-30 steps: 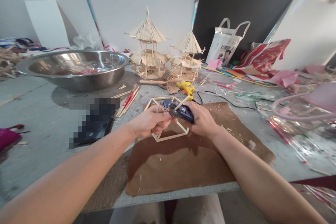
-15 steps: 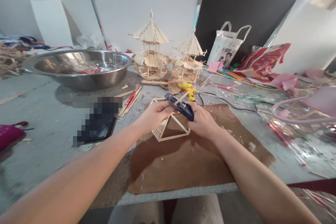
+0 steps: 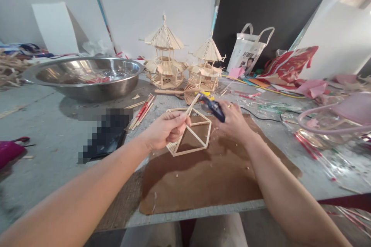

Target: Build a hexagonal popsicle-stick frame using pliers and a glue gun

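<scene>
Between the closed fingers of my left hand are pale wooden sticks, their ends pointing up and to the right. My right hand is wrapped round a dark blue plier-like cutter, blurred by motion, whose tip is close to the sticks' upper ends. Beneath my left hand lies a flat polygonal frame of sticks with crossing spokes. One wedge of it, at the left, is filled with sticks laid side by side. My left hand hides part of that frame. A brown mat lies under it.
Two stick pagodas stand behind, with a yellow tool before them, largely hidden. A steel basin, dark phone and stick bundle are at the left. A black cord and wrapper litter lie right.
My right hand has moved right with the cutter, away from my left hand. The sticks in my left hand now point up clear of the cutter, and more of the frame shows.
</scene>
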Demonstrator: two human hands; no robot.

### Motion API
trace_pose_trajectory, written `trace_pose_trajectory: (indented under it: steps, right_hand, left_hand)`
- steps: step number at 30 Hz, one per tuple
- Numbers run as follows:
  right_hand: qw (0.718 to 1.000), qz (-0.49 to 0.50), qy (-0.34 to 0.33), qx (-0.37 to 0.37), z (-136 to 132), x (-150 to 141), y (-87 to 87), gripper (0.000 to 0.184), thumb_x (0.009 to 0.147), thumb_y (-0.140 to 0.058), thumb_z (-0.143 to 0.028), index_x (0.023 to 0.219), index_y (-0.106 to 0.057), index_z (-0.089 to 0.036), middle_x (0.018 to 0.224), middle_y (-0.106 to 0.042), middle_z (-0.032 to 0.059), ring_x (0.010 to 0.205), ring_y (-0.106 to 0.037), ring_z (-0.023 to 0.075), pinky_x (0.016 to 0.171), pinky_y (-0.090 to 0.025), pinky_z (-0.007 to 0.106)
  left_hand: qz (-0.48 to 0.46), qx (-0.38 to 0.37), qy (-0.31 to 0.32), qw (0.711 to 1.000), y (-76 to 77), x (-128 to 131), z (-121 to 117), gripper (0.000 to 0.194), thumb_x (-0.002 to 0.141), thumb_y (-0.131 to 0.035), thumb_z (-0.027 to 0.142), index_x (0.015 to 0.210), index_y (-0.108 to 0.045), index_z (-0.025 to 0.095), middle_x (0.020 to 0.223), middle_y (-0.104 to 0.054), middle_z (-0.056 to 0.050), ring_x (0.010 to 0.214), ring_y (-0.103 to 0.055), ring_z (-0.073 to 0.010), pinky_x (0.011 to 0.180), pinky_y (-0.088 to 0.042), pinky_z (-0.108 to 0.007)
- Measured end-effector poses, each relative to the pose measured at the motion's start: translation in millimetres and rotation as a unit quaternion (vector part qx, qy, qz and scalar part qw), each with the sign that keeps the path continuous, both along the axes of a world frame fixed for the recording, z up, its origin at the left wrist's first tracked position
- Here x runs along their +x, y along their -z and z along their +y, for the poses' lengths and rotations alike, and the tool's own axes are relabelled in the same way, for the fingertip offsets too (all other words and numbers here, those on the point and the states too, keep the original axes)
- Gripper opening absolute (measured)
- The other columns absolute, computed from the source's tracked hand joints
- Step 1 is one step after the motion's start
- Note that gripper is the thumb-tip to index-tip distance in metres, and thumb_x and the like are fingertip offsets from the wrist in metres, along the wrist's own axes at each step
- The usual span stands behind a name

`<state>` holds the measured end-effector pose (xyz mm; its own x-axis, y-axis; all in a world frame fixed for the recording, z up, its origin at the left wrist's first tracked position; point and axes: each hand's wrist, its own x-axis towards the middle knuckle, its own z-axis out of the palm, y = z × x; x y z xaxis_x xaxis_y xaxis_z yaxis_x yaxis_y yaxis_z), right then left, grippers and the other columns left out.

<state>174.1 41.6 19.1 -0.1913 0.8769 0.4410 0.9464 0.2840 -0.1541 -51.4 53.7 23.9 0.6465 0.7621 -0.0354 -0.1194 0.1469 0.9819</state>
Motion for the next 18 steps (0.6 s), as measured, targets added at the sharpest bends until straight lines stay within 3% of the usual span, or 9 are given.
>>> trace_pose_trajectory:
  steps: [3, 6, 9, 14, 18]
  right_hand:
    - [0.977, -0.005, 0.21, -0.035, 10, 22, 1.8, 0.058, 0.076, -0.044, -0.044, 0.124, -0.036, -0.013, 0.113, -0.052, 0.0193, 0.105, -0.046, 0.0328, 0.087, -0.028, 0.049]
    - [0.94, -0.025, 0.325, -0.103, 18, 44, 10.4, 0.064, 0.074, -0.042, -0.054, 0.119, -0.041, -0.008, 0.115, -0.05, 0.0239, 0.107, -0.045, 0.0361, 0.084, -0.03, 0.05]
    - [0.921, -0.03, 0.36, -0.146, 24, 58, 22.8, 0.07, 0.073, -0.039, -0.059, 0.118, -0.043, -0.006, 0.116, -0.048, 0.0259, 0.109, -0.043, 0.0373, 0.085, -0.029, 0.052]
    - [0.909, -0.026, 0.365, -0.197, 28, 63, 37.7, 0.078, 0.071, -0.039, -0.064, 0.122, -0.041, -0.006, 0.122, -0.044, 0.026, 0.115, -0.037, 0.0385, 0.087, -0.025, 0.056]
    - [0.93, -0.022, 0.335, -0.146, 28, 55, 33.4, 0.064, 0.078, -0.036, -0.055, 0.119, -0.045, -0.007, 0.124, -0.043, 0.024, 0.117, -0.035, 0.0375, 0.089, -0.018, 0.061]
  left_hand:
    - [0.119, 0.099, -0.098, 0.983, -3.3, -3, 3, 0.026, 0.077, -0.049, 0.041, 0.073, -0.053, 0.015, 0.043, -0.021, 0.01, 0.036, -0.012, -0.0029, 0.036, -0.01, -0.017]
    - [0.249, 0.229, -0.147, 0.929, -7.0, 0, 1, 0.026, 0.079, -0.044, 0.036, 0.072, -0.055, 0.014, 0.045, -0.026, 0.008, 0.04, -0.023, -0.0052, 0.041, -0.018, -0.019]
    - [0.337, 0.316, -0.157, 0.873, -7.0, 3, 0, 0.029, 0.079, -0.04, 0.036, 0.071, -0.057, 0.014, 0.05, -0.037, 0.005, 0.048, -0.034, -0.0078, 0.048, -0.025, -0.02]
    - [0.422, 0.385, -0.151, 0.807, 1.0, 1, 3, 0.035, 0.082, -0.034, 0.038, 0.071, -0.057, 0.015, 0.052, -0.044, 0.003, 0.051, -0.039, -0.01, 0.051, -0.026, -0.022]
    - [0.462, 0.409, -0.151, 0.772, 3.1, 1, 2, 0.036, 0.083, -0.032, 0.04, 0.067, -0.055, 0.017, 0.047, -0.041, 0.003, 0.046, -0.036, -0.0103, 0.049, -0.022, -0.023]
